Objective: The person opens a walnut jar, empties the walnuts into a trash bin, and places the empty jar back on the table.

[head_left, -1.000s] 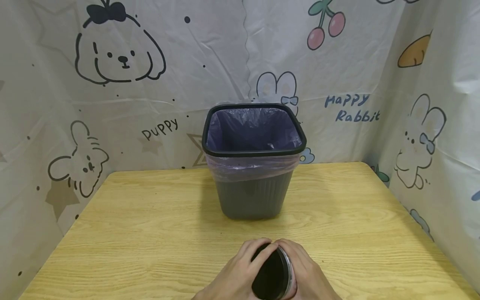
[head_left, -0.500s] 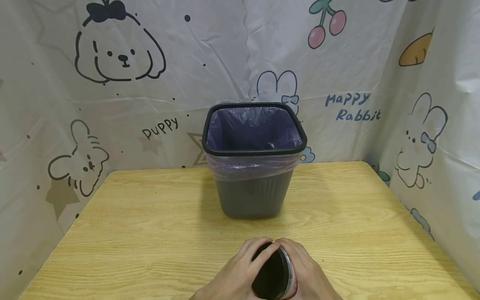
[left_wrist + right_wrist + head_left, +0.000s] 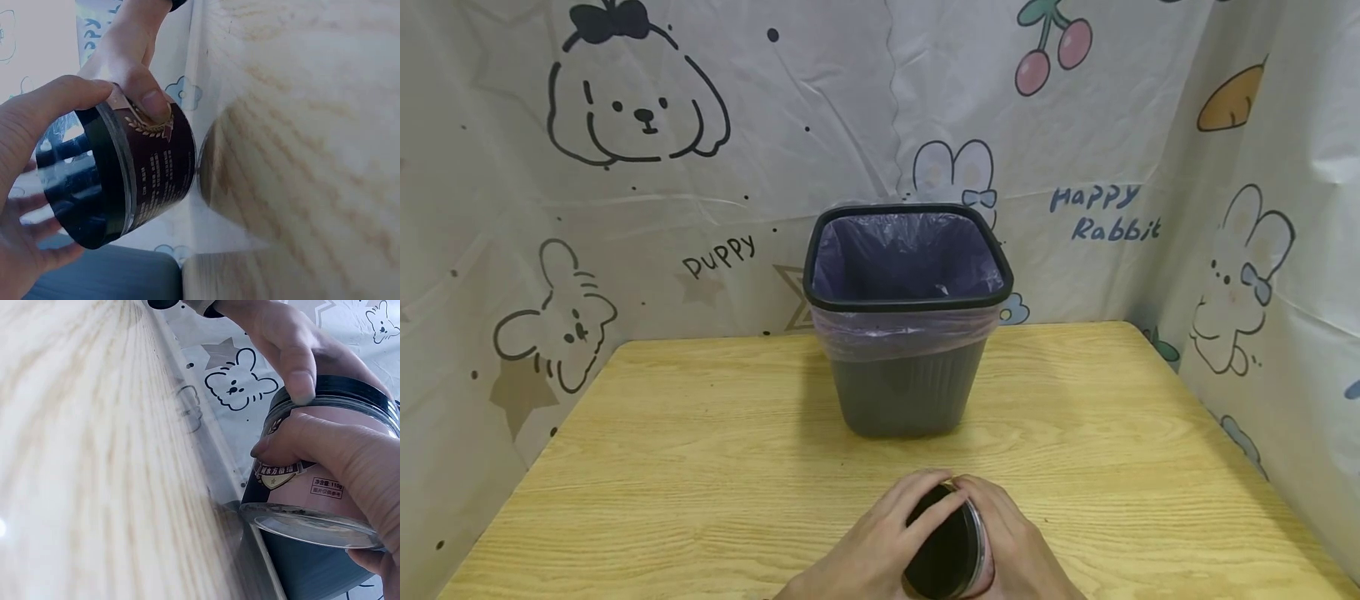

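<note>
A round clear jar (image 3: pixel 159 165) with a dark brown and pink printed label is held in both hands, tilted just above the table's near side. Over its mouth sits a glossy black lid (image 3: pixel 946 554). My left hand (image 3: pixel 876 542) grips the lid, thumb and fingers spread around its edge. My right hand (image 3: pixel 1022 546) holds the jar's body from the right side. Its thumb (image 3: pixel 294 434) presses on the label in the right wrist view. The jar's base shows there too, apart from the tabletop. In the head view my hands hide most of the body.
A dark grey bin (image 3: pixel 902 396) lined with a purple bag (image 3: pixel 910 333) stands upright farther back, beyond the hands. The table (image 3: pixel 700 467) is light wood. Behind it and at both sides hangs a pale curtain (image 3: pixel 820 100) printed with cartoon animals.
My left hand's fingers have shifted slightly forward and to the right over the lid. The right hand and the jar stay almost in the same place.
</note>
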Action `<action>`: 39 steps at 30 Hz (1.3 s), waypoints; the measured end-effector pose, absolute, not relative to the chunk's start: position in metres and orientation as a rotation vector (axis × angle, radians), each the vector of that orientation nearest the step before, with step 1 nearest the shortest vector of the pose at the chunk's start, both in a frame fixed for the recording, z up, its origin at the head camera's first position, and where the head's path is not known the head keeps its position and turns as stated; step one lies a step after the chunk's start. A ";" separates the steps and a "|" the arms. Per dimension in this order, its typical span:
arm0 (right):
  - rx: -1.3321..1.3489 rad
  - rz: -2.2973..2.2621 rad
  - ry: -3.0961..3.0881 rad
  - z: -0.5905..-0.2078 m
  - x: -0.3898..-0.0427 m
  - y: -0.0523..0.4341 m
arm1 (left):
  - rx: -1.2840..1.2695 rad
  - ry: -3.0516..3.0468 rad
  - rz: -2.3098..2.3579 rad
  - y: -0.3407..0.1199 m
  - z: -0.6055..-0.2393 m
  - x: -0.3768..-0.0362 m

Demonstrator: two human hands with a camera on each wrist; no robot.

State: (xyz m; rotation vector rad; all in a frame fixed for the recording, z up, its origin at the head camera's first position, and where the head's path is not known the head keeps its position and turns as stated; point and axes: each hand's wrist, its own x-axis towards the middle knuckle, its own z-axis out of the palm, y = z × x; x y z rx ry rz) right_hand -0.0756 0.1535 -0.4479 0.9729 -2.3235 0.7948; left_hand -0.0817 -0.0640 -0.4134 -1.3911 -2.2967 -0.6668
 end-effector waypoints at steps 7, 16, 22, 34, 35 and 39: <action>0.995 0.816 -2.322 -0.446 -0.076 0.152 | -1.538 -2.223 -0.598 -0.066 -0.411 -0.085; 0.977 0.818 -2.342 -0.446 -0.074 0.153 | -1.519 -2.241 -0.607 -0.065 -0.411 -0.084; 0.984 0.818 -2.325 -0.446 -0.075 0.153 | -1.521 -2.247 -0.607 -0.065 -0.411 -0.083; 0.985 0.826 -2.310 -0.445 -0.076 0.152 | -1.545 -2.192 -0.626 -0.064 -0.411 -0.085; 0.983 0.825 -2.315 -0.445 -0.075 0.152 | -1.542 -2.197 -0.617 -0.064 -0.411 -0.085; 0.981 0.826 -2.319 -0.445 -0.075 0.152 | -1.537 -2.224 -0.601 -0.065 -0.412 -0.084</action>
